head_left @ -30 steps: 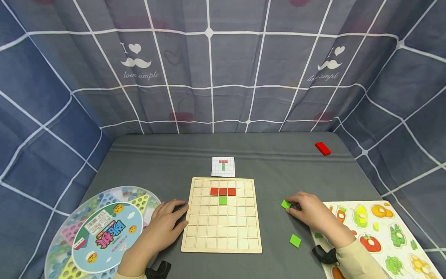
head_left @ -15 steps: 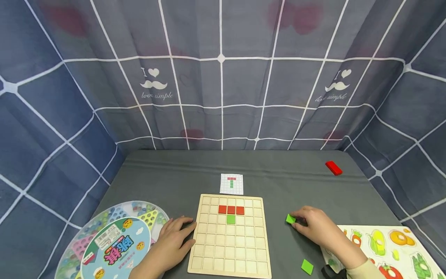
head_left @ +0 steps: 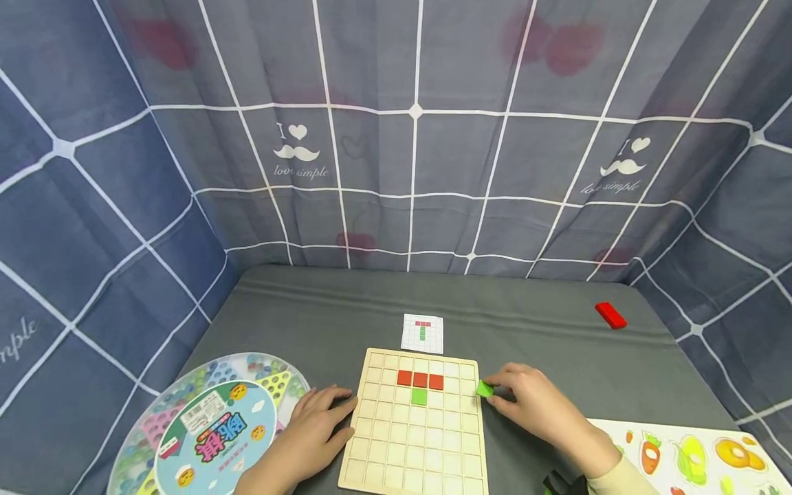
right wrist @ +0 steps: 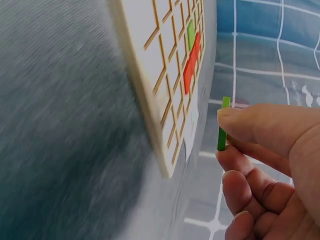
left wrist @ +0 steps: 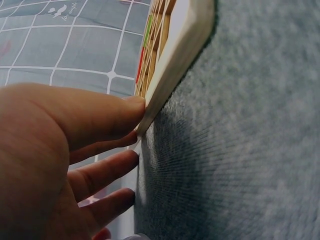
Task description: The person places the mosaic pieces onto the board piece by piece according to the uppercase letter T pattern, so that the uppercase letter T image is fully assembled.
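Observation:
A wooden grid board point(head_left: 411, 440) lies on the grey table, with three red tiles point(head_left: 420, 380) in a row and one green tile point(head_left: 419, 397) under the middle one. My left hand point(head_left: 318, 433) rests at the board's left edge, thumb and fingertips against its side in the left wrist view. Between thumb and fingers my right hand point(head_left: 532, 405) pinches another green square tile point(right wrist: 223, 123), held up at the board's right edge. Behind the board lies a small pattern card point(head_left: 423, 334) printed with a red and green T.
A round marble game box point(head_left: 216, 433) sits left, beneath the left forearm. On the right is a vegetable picture board point(head_left: 674, 454), partly under the right arm. A red block point(head_left: 611, 315) lies at the back right. Gridded curtain stands around the table.
The right hand has picked up the green tile from the table and brought it left to the board's edge. The left hand stays by the board. The head view has shifted.

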Demonstrator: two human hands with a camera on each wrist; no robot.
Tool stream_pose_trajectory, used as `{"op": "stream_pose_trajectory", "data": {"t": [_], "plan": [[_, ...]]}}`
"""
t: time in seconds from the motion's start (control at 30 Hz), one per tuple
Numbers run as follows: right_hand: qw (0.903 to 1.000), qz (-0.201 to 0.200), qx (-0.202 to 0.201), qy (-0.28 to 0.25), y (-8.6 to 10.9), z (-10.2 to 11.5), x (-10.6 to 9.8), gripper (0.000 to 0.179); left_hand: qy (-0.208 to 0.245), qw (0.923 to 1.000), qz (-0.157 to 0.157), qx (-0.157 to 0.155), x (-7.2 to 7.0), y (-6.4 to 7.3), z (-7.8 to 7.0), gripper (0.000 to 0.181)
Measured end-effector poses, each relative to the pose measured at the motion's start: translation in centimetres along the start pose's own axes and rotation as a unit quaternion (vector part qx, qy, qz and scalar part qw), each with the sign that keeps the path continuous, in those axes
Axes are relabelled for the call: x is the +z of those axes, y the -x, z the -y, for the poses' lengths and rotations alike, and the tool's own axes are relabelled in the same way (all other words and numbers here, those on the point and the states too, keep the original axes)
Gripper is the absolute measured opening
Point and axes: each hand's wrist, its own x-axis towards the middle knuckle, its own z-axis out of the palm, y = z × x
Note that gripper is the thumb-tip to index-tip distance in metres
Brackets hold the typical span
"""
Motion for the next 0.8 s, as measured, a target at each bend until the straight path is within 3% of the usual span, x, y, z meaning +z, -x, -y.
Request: {"op": "stream_pose_trajectory", "data": {"t": [0.17, 0.37, 0.8], "plan": [[0.9995, 0.004, -0.033, 0.003, -1.5, 1.1, -0.1, 0.022, -0.008, 0.9999, -0.011, 0.0, 0.3, -0.7, -0.3, 0.046], [0.9979, 0.026, -0.059, -0.008, -3.0, 2.8, 1.1, 0.021, -0.023, 0.9996, -0.013, -0.011, 0.2, -0.6, -0.2, 0.046], [0.9927, 0.072, -0.091, -0.03, -4.0, 5.8, 4.3, 0.021, -0.023, 0.9996, -0.002, -0.015, 0.1, -0.3, -0.1, 0.048]]}}
